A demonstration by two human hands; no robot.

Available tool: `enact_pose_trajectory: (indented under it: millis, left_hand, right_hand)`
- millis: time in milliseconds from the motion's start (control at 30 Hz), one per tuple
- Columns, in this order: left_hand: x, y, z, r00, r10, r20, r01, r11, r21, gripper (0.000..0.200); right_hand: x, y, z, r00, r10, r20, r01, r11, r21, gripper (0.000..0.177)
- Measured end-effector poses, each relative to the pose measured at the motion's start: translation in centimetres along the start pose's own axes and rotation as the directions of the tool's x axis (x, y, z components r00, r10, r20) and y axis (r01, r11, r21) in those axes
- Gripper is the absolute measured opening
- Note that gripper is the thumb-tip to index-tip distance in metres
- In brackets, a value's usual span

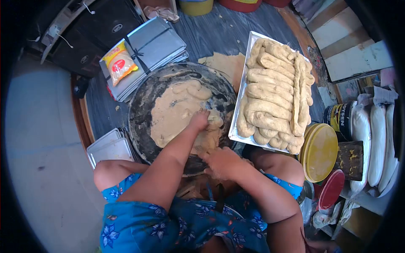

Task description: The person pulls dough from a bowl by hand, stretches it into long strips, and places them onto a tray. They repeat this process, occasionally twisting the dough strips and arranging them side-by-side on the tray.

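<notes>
A wide round black tray (141,101) lies before me, its middle coated with pale crumbly meal (168,120). Near its right side my left hand (201,119) is closed against a small piece of dough (216,122); its fingertips are partly hidden. A folded dough piece (196,89) rests further back in the meal. My right hand (224,163) is over the tray's near edge, fingers apart and slightly blurred, with nothing visible in them. To the right, a rectangular metal tray (239,124) bears several long, coated dough rolls (270,90), stacked in a heap.
A yellow-and-clear packet (120,63) sits on tied metal trays (158,40) at the back left. More flat trays (107,147) lie at the left. Yellow lids (321,152), a red lid (331,189), a paint bucket (341,120) and white wrapped bundles (376,145) crowd the right.
</notes>
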State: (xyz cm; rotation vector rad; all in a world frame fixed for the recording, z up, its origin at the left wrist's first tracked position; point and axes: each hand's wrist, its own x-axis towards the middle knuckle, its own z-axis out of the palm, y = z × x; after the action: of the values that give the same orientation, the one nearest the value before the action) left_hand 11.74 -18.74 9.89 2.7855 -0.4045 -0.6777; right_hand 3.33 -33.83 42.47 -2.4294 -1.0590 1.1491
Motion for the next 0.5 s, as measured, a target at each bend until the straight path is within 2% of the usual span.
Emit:
enact_pose_trajectory:
  millis: [33,67,167,200,300,400,500]
  left_hand:
    - [0.1,0.5,-1.1,0.996,-0.041,0.081,0.041,0.999,0.006,0.074]
    - [0.1,0.8,-2.2,0.983,-0.083,0.162,0.081,0.997,0.017,0.079]
    - [0.4,-0.8,-3.3,0.982,-0.053,0.18,0.039,0.996,0.083,0.098]
    - [0.2,-0.6,-5.2,0.984,-0.057,0.168,0.047,0.997,0.066,0.094]
    - [0.7,-1.5,-7.0,0.949,-0.071,0.307,0.013,0.983,0.185,0.073]
    - [0.4,-2.8,-6.8,0.948,-0.084,0.306,0.041,0.989,0.145,0.053]
    - [-1.6,-4.2,-7.0,0.966,-0.058,0.25,0.01,0.982,0.19,0.049]
  right_hand:
    - [0.1,0.1,0.2,0.999,-0.041,0.013,0.04,0.998,0.057,0.046]
    - [0.1,0.2,-0.7,0.996,-0.004,0.085,-0.002,0.998,0.065,0.047]
    - [0.0,1.8,-0.5,0.994,0.1,-0.039,-0.1,0.995,-0.009,0.041]
    - [0.0,2.1,-0.6,0.993,0.106,-0.046,-0.106,0.994,-0.004,0.042]
    - [-0.1,2.6,-1.0,0.992,0.116,-0.041,-0.116,0.993,0.0,0.046]
    - [0.1,2.2,-0.8,0.995,0.1,0.012,-0.1,0.995,0.016,0.046]
    - [0.1,1.8,-1.1,0.997,0.077,0.005,-0.077,0.997,0.012,0.046]
